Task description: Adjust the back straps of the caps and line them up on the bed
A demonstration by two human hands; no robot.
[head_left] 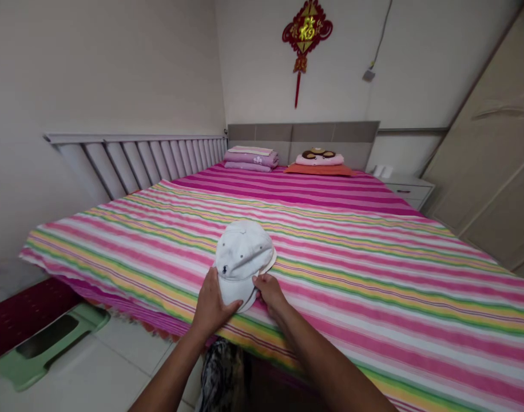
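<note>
A white baseball cap [240,252] with a small dark logo rests at the near edge of the bed, its brim toward me. My left hand [213,303] grips the brim's left side, thumb on top and fingers along the cap's edge. At the right of the brim, my right hand [268,289] pinches the cap's edge between thumb and curled fingers. Under the cap lies a striped bedsheet [352,269] in pink, white, yellow and green.
Folded purple bedding [251,159] and an orange pillow [320,170] sit by the headboard [262,133]. White radiator bars [154,160] line the left wall. A green plastic stool [51,343] stands on the floor at left, and a white nightstand [410,189] is at right.
</note>
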